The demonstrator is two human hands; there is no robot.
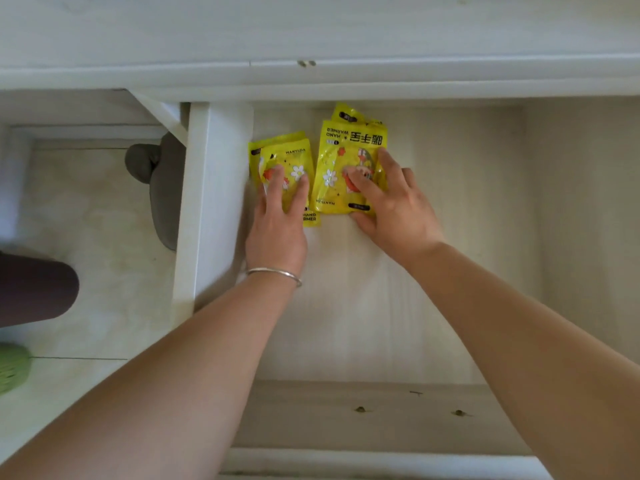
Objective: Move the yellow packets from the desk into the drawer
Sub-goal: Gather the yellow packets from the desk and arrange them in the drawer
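1. Floor [104, 237]: pale tiles with a faint marbled pattern; one dark grout line [79, 358] crosses at lower left.
2. Counter [311, 29]: white, wood-grain finish, spanning the top of the view; small metal fitting [306, 63] on its front edge.
3. Grey slipper [162, 188]: on the floor below the counter.
4. Green object [12, 367]: at the left edge, cut off, unidentifiable.
5. Light: soft and even.

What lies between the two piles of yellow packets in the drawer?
Only a thin strip of bare drawer floor, seen in the head view.
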